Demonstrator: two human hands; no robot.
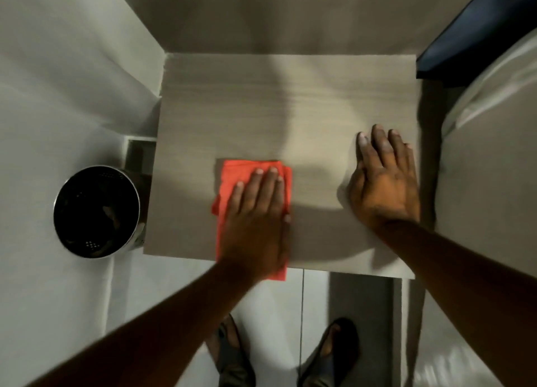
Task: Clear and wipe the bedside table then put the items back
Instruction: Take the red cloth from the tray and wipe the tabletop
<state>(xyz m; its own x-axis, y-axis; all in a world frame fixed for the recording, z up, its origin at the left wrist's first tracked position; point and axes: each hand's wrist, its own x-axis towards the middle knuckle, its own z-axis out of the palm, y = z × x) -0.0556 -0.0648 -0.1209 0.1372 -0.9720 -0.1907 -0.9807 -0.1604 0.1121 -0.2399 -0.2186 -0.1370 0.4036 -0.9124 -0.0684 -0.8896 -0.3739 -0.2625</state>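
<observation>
The bedside table (261, 102) has a pale wood-grain top with nothing standing on it. A folded red cloth (236, 177) lies near its front edge, a little left of centre, and hangs slightly over the front. My left hand (258, 218) presses flat on the cloth with the fingers together. My right hand (383, 180) rests palm down on the bare top near the right edge, fingers spread, holding nothing.
A round metal waste bin (96, 212) with a dark inside stands on the floor left of the table. A bed with white sheets (488, 165) borders the right side, with a dark headboard (476, 38) behind. My sandalled feet (232, 354) are below the table's front.
</observation>
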